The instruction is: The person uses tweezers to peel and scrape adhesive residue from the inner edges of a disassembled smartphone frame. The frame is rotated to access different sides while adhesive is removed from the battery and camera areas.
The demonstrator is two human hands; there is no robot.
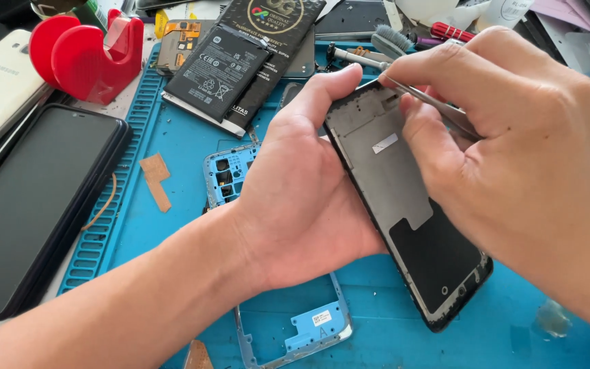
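Metal tweezers sit pinched in the right hand, their tips meeting the upper edge of an opened phone frame. Left hand has its grip clenched around that frame's left side, thumb along the top corner, holding it tilted just above the blue mat on the counter. Below the left grip lies a pale blue inner frame. Beyond it, further up the mat, rests a black battery; well left of it are a dark phone and a red tape dispenser.
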